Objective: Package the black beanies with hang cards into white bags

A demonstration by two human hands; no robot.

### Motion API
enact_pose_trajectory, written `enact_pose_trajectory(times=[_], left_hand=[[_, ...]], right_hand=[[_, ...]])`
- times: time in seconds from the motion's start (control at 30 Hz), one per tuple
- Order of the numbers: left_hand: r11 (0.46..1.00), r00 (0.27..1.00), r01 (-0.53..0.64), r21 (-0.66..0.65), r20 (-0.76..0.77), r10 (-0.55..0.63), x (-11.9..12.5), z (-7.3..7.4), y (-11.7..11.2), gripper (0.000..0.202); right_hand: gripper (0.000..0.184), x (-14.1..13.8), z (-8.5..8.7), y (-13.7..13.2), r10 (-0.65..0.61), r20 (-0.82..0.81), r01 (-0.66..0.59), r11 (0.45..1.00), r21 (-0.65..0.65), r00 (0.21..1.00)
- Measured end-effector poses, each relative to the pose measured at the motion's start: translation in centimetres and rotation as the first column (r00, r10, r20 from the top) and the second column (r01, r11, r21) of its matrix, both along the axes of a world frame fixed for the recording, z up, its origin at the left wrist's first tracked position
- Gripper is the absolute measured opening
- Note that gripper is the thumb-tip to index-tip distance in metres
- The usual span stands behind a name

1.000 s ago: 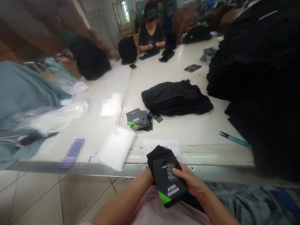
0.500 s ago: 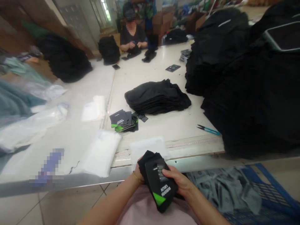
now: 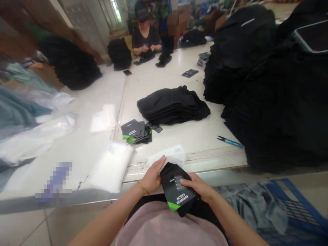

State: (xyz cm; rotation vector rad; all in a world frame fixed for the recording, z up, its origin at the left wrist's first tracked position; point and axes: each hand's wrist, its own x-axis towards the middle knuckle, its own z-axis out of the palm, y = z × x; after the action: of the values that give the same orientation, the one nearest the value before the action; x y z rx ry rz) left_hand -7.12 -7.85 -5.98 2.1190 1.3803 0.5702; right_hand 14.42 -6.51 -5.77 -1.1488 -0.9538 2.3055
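Note:
My right hand [image 3: 200, 186] is closed on a black card [image 3: 176, 191] printed "ACTOR'S HEADGEAR" with a green corner, its thumb on the printed face. Folded black fabric [image 3: 183, 210] shows beneath the card. On the other side, my left hand [image 3: 152, 176] is at the table edge, fingertips pinching the near edge of a translucent plastic bag [image 3: 176, 153]. The far end of the card lies against the bag's raised edge; whether it is inside, I cannot tell. A pile of similar cards [image 3: 133, 130] sits beyond my left hand, in front of a stack of folded black fabric [image 3: 171, 106].
Plastic bags [image 3: 112, 167] lie at the left. Blue thread snips [image 3: 230, 141] rest near the right edge, beside tall black fabric piles [image 3: 276, 112]. A blue crate [image 3: 294, 205] of grey printed pieces stands below right. Across the table, a person [image 3: 146, 41] handles black fabric.
My left hand has let go of the fabric and card and moved to the bag, whose near edge is now raised. My right hand still holds the card and fabric, slightly farther forward.

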Motion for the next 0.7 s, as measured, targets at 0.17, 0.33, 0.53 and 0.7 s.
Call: enact_pose_trajectory(times=[0.17,0.33,0.53,0.7], left_hand=[[0.974,0.956,0.228,0.011,-0.191,-0.222,0.2,2.7,0.4,0.084],[0.944,0.905,0.331,-0.006,-0.281,-0.319,1.5,3.7,-0.4,0.084],[0.979,0.967,0.101,0.18,-0.251,-0.054,4.6,1.1,-1.5,0.073],[0.939,0.951,0.213,0.271,-0.277,-0.136,5.4,0.3,-1.5,0.072]], right_hand=[[0.024,0.3,0.3,1.4,-0.01,0.14,0.001,0.998,0.063,0.99],[0.025,-0.5,1.1,1.9,-0.248,0.147,0.243,0.969,0.05,0.958],[0.033,-3.8,0.6,1.6,-0.685,0.182,0.658,0.728,0.192,0.705],[0.034,-4.5,-0.1,1.2,-0.672,0.09,0.668,0.741,0.077,0.735]])
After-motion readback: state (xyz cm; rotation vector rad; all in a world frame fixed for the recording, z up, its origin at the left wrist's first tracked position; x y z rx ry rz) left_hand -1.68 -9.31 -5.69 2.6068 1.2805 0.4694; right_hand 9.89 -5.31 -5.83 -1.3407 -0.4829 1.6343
